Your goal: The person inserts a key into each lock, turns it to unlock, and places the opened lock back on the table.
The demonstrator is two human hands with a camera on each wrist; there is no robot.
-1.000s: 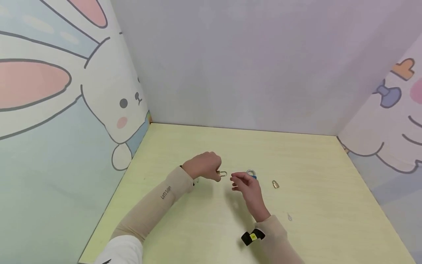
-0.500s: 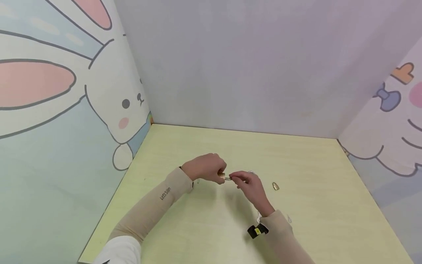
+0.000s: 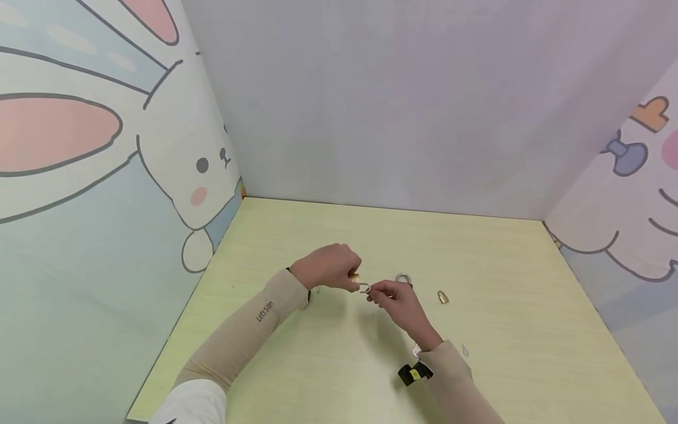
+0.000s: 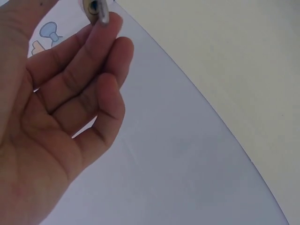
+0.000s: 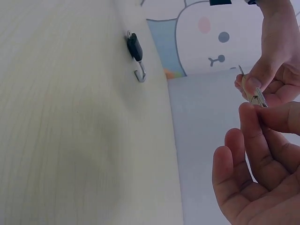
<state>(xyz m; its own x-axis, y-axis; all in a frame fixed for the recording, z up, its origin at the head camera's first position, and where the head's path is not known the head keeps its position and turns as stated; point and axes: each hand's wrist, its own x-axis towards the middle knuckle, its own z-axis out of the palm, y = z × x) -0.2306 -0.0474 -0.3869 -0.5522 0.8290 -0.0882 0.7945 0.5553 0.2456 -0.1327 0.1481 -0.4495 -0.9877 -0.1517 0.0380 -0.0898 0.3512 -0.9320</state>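
Note:
My left hand [image 3: 329, 268] grips a small brass padlock [image 3: 354, 278] by its body above the table. Its silver shackle [image 3: 365, 288] points right, toward my right hand [image 3: 398, 300]. The right thumb and index finger pinch the shackle's end, as the right wrist view also shows. At the top edge of the left wrist view, part of the padlock [image 4: 92, 10] shows by the fingertips. Whether the shackle is locked, I cannot tell. Behind the right hand lies a larger padlock [image 3: 404, 277], its body mostly hidden.
Right of the hands lie another small brass padlock [image 3: 442, 297] and a small silver key-like piece [image 3: 465, 349]. A silver piece [image 3: 416, 350] is partly covered by the right sleeve. A black padlock with a raised shackle [image 5: 135, 48] lies on the table. Walls enclose the table.
My right hand was apart from the padlock one second ago. It moved left and took hold of the shackle's end. The left hand has barely moved.

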